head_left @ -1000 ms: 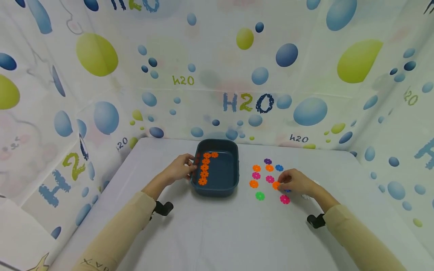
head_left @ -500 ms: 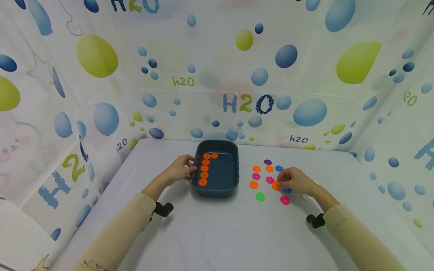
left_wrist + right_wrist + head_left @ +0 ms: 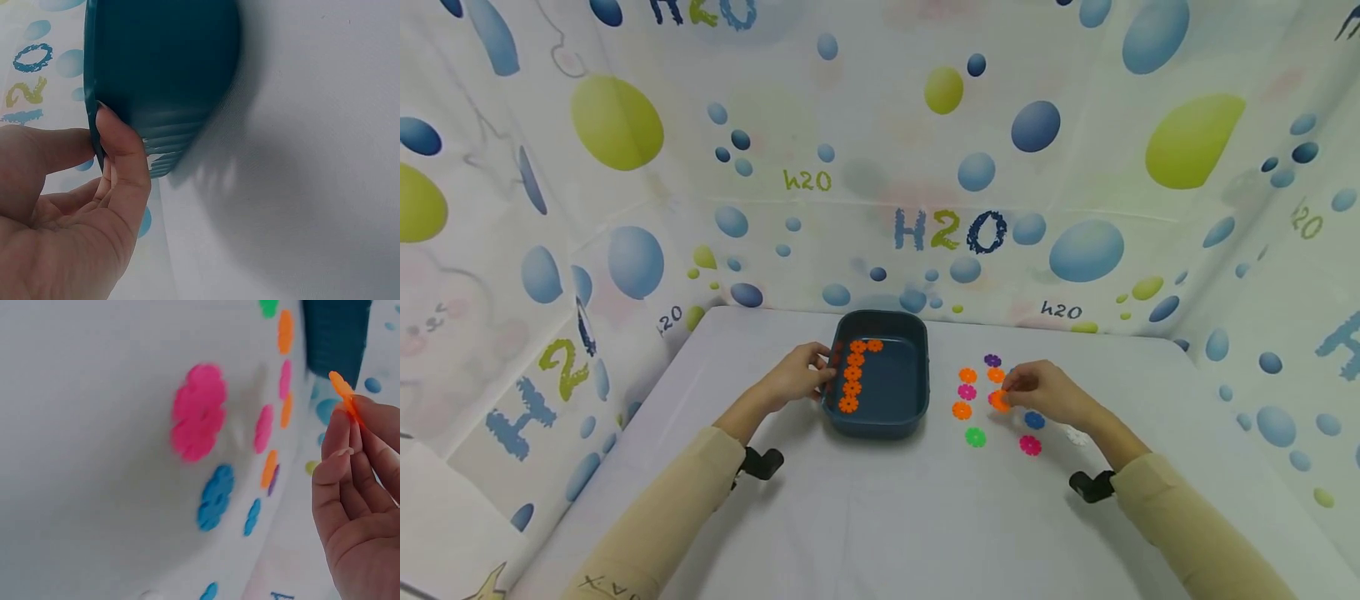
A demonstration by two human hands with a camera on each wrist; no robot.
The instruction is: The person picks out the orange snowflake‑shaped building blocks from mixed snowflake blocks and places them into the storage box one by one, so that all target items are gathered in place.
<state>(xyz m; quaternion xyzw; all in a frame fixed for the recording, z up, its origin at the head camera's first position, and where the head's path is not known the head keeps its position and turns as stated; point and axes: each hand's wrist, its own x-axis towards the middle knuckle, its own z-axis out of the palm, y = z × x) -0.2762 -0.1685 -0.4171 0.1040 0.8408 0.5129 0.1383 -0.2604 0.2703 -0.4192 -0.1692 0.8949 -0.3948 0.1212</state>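
Observation:
My left hand (image 3: 793, 374) pinches the left rim of a dark blue-green rectangular tub (image 3: 898, 379), thumb on one side of the wall and fingers on the other in the left wrist view. Inside the tub, several orange flower-shaped pieces (image 3: 852, 373) form a column along the left, with one more at the top beside it. My right hand (image 3: 1052, 393) holds an orange flower piece (image 3: 341, 387) between thumb and fingertips. In the right wrist view this piece is raised off the table, edge-on. In the head view it overlaps a pink flower piece lying under it.
Loose flower pieces lie right of the tub: green (image 3: 975, 437), pink (image 3: 1030, 445), blue (image 3: 1034, 420), purple (image 3: 992, 360) and several orange (image 3: 962, 410). A whitish piece (image 3: 1077, 436) sits below my right wrist. A patterned curtain (image 3: 865, 175) stands behind the white table (image 3: 880, 517).
My right hand has lifted the orange flower piece and moved slightly left and away, uncovering the blue piece beneath. My left hand stays at the tub's rim.

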